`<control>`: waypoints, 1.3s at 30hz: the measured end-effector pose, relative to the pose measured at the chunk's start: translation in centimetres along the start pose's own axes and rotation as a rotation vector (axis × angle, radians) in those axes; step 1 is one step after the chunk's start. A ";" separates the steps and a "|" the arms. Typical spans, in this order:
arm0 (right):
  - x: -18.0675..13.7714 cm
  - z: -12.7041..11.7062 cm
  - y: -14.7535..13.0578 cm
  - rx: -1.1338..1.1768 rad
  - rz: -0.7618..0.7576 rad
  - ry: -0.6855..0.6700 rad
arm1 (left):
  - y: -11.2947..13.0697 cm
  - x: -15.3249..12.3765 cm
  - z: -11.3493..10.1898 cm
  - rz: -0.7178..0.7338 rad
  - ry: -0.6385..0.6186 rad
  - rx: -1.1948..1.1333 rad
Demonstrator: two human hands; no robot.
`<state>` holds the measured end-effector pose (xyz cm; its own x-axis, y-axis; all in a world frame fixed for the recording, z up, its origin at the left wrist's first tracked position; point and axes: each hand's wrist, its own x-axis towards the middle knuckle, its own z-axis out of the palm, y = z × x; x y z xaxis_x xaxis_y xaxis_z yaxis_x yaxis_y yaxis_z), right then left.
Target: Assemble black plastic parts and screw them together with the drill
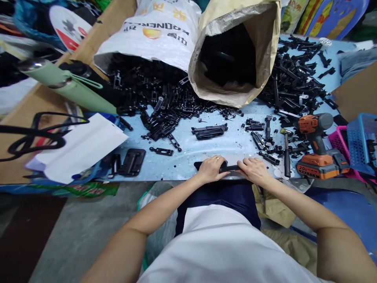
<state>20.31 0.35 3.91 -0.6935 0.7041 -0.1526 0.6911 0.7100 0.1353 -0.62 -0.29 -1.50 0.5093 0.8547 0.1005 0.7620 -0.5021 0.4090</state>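
At the table's front edge, my left hand point(212, 169) is closed around a black plastic bracket point(231, 168), which lies low over the blue tabletop. My right hand point(253, 169) grips the same bracket at its right end with bent fingers. Both hands cover much of the part, so its full shape is hidden. Just beyond them lies a folded black bracket assembly point(209, 131). Short black link pieces point(257, 139) are scattered to the right of it, and a single black link point(161, 151) sits to the left.
A white sack point(153, 31) and a brown paper bag point(235, 94) spill black parts at the back. On the right are a hammer point(287, 153), an orange cordless drill point(316, 137) and a blue basket point(361, 137). A green bottle point(79, 92), white paper point(82, 149) and a black plate point(132, 162) lie left.
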 end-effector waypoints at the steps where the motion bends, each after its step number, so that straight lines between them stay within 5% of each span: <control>1: 0.2 -0.1 0.2 0.001 -0.002 0.009 | 0.0 -0.1 0.2 0.000 0.011 0.001; 5: 0.9 0.6 1.5 0.073 -0.053 0.034 | 0.6 0.6 0.4 -0.024 -0.053 -0.020; 8: 1.2 2.1 2.5 0.182 -0.081 0.079 | -1.2 2.7 -1.8 -0.014 -0.077 -0.075; 10: 1.2 3.3 3.1 0.236 -0.075 0.126 | -4.8 3.8 -5.8 -0.177 0.092 -0.069; 12: 1.1 4.4 3.5 0.260 -0.076 0.160 | -9.7 3.7 -11.3 -0.613 0.413 0.009; 13: 1.0 4.7 3.6 0.265 -0.077 0.172 | -12.3 3.2 -14.1 -0.713 0.496 0.044; 15: 0.9 5.2 3.8 0.278 -0.076 0.186 | -16.4 2.1 -18.3 -0.819 0.562 0.084; 17: 1.0 5.2 4.0 0.302 -0.084 0.184 | -18.5 1.9 -19.5 -0.860 0.579 0.108; 25: 1.1 4.2 4.2 0.358 -0.113 0.121 | -14.7 11.1 -8.6 -0.359 -0.030 0.144; 30: 2.5 2.7 6.0 0.395 0.023 0.182 | -14.3 12.6 -6.9 -0.287 -0.086 0.137; 35: 9.9 1.3 11.1 0.294 0.407 0.223 | -14.1 12.3 -5.9 -0.164 -0.126 0.029; 39: 15.4 0.7 13.0 0.305 0.499 0.138 | -13.0 13.4 -5.4 -0.199 -0.136 0.045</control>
<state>18.77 20.42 2.67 -0.2760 0.9611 -0.0117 0.9532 0.2721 -0.1320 -5.87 18.43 -0.60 0.3944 0.9132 -0.1023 0.8681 -0.3337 0.3675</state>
